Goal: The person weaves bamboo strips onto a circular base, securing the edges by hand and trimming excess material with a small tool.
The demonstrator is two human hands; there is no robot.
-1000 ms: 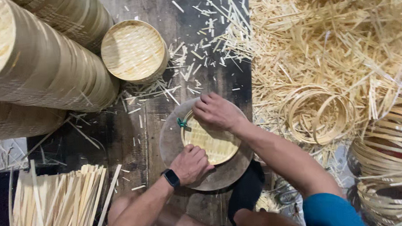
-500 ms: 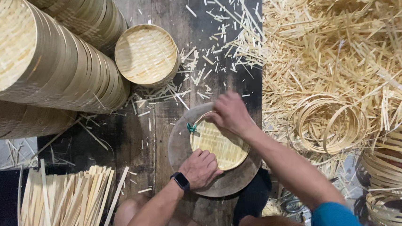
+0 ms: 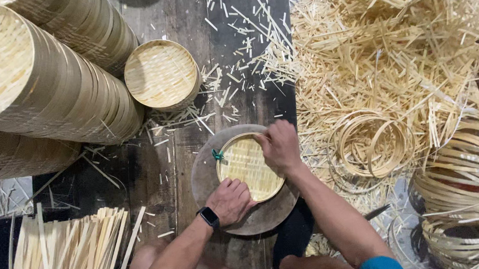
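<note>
A small round woven bamboo tray [image 3: 247, 165] lies on a round wooden block [image 3: 206, 176] on the dark floor. My left hand [image 3: 231, 199], with a black watch on its wrist, presses on the tray's near edge with curled fingers. My right hand [image 3: 278, 144] grips the tray's far right rim. A small green clip [image 3: 217, 154] sits on the tray's left rim.
Tall stacks of woven bamboo baskets [image 3: 40, 92] lie on their sides at the left, with one small basket [image 3: 161, 73] upright beside them. Flat bamboo slats [image 3: 68, 256] lie at bottom left. A heap of bamboo shavings [image 3: 390, 45] and coiled bamboo rings [image 3: 372, 142] fills the right.
My right hand has shifted from the tray's top edge to its right rim. The view has shifted slightly, and my left hand stays on the near edge.
</note>
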